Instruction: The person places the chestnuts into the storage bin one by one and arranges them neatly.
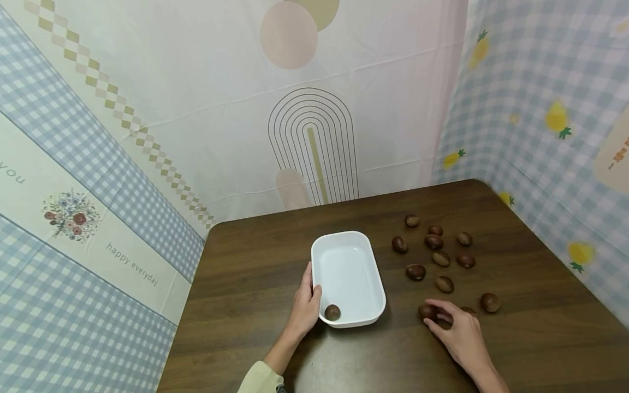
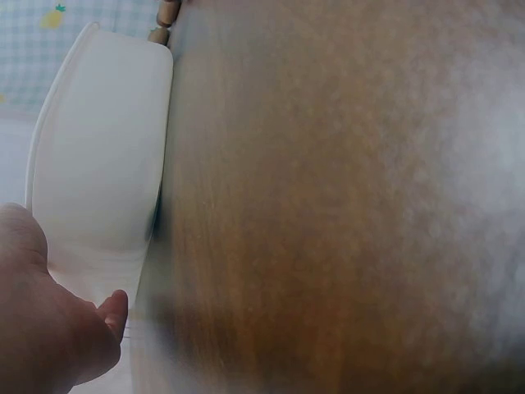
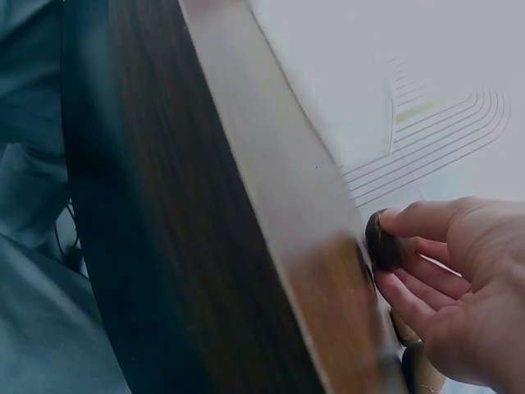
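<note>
Handling notes: brown nut point(image 1: 426, 311) in the right hand point(image 1: 462, 330), white dish point(image 1: 349, 278) in the left hand point(image 1: 305, 311)

Position: the nut is at the near end of the scatter, right of the dish. Right hand pinches it between thumb and fingertips; whether it is clear of the counter point(image 1: 255, 262) cannot be told. Left hand grips the dish by its left side near the close corner, thumb at the rim, fingers along the outer wall. A second nut point(image 1: 332, 312) sits inside, in the near left corner.

Handling (judged): nut probably light, hard-shelled and stiff, not easily crushed. Surface looks smooth with a slight sheen, so it may slip or roll; best held across its widest part with opposed fingertips. Loose nuts point(image 1: 434, 242) likely behave alike. Dish looks rigid and glossy, perhaps ceramic, so possibly weighty and chippable; the rim and outer wall offer the firmest hold.

Writing: no brand or label seen on nuts or dish. Left wall cloth point(image 1: 88, 136) reads "happy everyday", with "you" at the picture's edge, its phrase cut off. Right wall cloth point(image 1: 530, 164) carries orange characters, cropped and not legible
</note>
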### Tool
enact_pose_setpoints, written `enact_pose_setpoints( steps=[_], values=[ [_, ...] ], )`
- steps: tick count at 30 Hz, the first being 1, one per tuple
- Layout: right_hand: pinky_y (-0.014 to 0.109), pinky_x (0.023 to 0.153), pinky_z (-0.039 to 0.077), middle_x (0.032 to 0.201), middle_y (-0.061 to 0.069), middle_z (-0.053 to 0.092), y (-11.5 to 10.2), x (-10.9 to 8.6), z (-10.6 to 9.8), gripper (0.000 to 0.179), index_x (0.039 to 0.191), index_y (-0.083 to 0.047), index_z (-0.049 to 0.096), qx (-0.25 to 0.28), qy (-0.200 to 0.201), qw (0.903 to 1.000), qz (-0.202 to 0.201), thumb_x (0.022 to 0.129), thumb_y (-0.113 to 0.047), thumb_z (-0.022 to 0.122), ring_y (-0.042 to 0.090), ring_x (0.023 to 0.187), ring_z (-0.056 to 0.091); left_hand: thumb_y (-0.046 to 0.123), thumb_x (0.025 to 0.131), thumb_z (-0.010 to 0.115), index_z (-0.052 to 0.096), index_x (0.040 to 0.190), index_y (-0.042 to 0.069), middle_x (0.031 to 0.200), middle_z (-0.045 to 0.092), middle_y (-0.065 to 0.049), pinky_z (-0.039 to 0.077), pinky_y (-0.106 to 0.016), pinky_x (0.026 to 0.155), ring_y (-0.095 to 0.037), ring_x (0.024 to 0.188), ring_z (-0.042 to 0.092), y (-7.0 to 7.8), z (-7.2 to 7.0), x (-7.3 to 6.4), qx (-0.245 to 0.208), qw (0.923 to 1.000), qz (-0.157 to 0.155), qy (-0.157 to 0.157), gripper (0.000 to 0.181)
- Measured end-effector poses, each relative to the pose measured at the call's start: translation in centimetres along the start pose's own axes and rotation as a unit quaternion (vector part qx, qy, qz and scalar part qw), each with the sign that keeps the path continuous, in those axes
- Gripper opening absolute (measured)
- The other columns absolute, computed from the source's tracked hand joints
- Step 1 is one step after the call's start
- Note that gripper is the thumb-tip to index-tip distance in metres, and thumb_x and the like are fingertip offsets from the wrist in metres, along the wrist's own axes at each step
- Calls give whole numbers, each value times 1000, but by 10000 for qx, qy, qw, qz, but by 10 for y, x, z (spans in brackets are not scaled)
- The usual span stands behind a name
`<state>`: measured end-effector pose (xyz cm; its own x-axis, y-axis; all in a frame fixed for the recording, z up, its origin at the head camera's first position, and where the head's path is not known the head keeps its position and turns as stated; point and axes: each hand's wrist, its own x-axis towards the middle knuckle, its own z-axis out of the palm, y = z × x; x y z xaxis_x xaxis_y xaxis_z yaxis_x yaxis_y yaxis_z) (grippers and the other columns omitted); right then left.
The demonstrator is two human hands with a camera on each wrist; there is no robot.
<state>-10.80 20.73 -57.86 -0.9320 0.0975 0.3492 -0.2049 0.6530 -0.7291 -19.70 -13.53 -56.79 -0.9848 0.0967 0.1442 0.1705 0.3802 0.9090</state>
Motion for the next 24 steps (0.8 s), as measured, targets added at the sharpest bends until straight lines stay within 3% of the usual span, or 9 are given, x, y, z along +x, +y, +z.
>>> enact_pose_setpoints(
  steps=[4,10,17,24],
  values=[
    [13,75,55,112,14,78,-3,-2,1,42,117,-5,78,246,-22,9996,133,78,4,91,19,89,78,2,108,46,23,168,1,166,38,-20,37,-53,118,-32,148,44,0,0,0,20,10000,-12,11,65],
    [12,77,55,110,13,79,-12,2,2,40,116,-5,79,515,27,9986,128,78,3,91,11,89,76,3,108,46,23,168,1,166,39,-20,37,-55,117,-33,147,44,-1,0,-1,-2,10000,23,18,64],
    [15,81,56,112,10,79,-29,25,2,39,118,-7,79,876,-38,9961,-63,81,2,89,7,93,74,3,108,46,23,168,1,167,38,-20,37,-55,117,-33,148,43,-1,-1,-1,49,10000,78,17,64],
    [20,84,58,111,10,79,-49,57,12,36,119,-5,78,1361,-183,9892,-515,85,0,88,22,96,77,4,108,47,22,168,1,167,37,-20,37,-54,118,-32,148,43,-1,-1,-1,52,10000,79,7,65]
  ],
)
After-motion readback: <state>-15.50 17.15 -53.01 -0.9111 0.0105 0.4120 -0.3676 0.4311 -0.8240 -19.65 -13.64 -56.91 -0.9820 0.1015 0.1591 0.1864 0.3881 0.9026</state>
